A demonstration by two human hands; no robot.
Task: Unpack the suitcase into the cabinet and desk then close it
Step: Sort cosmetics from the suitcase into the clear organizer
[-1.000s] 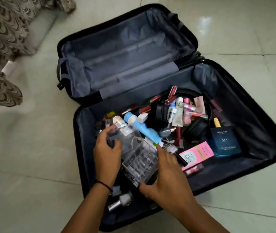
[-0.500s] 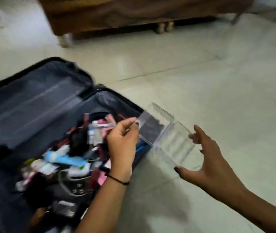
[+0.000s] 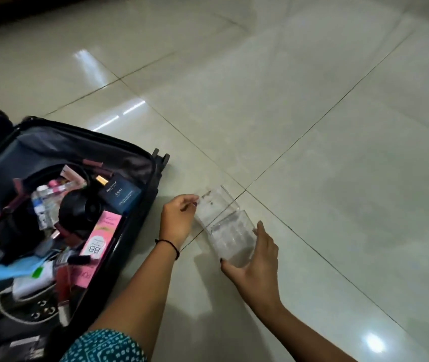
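A clear plastic organizer box [image 3: 223, 226] is low over the tiled floor, just right of the open black suitcase [image 3: 145, 205]. My left hand [image 3: 178, 219] pinches its far left corner. My right hand [image 3: 256, 259] cups its near right end. I cannot tell whether the box touches the floor. The suitcase lies flat at the left, crammed with cosmetics: a dark blue perfume box [image 3: 120, 195], a pink BB cream box [image 3: 101, 235], a black round case [image 3: 82, 210], a light blue bottle [image 3: 6, 274], tubes and small bottles.
Glossy cream floor tiles [image 3: 312, 113] spread to the right and beyond the suitcase. A dark wooden furniture base [image 3: 25, 6] runs along the top left. The suitcase wheel [image 3: 161, 156] sticks out at its far right corner.
Both hands lifted the clear box out of the suitcase, carried it right and lowered it toward the floor. The view swung right, away from the suitcase lid.
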